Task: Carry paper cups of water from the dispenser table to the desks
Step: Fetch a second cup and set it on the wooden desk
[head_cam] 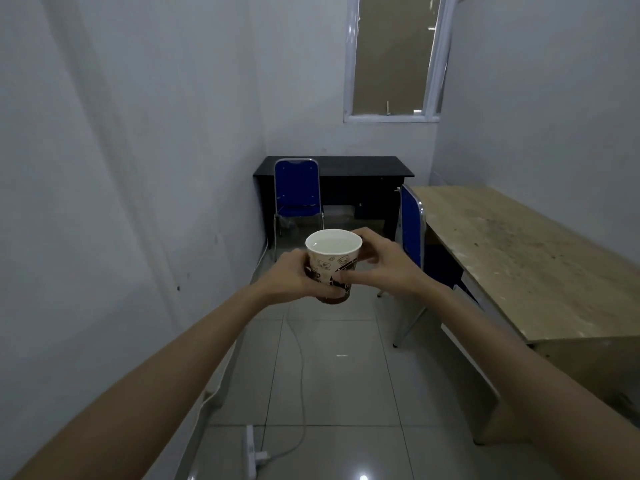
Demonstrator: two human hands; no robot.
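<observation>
Both hands cradle 1 paper cup (332, 261), brim-full, upright; left hand (294, 275) fingers wrapped low, right hand (384, 265) fingertips pinching opposite; steady level steps toward the wooden desk (519, 258) should prevent spills

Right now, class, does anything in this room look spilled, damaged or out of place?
No spill: the paper cup is upright in both hands. The wooden desk looks stained and scuffed, and a power strip with its cable lies loose across the floor walkway.

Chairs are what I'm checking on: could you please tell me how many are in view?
2. One blue chair stands at the black desk by the far wall; the other blue chair is at the wooden desk on the right.
</observation>
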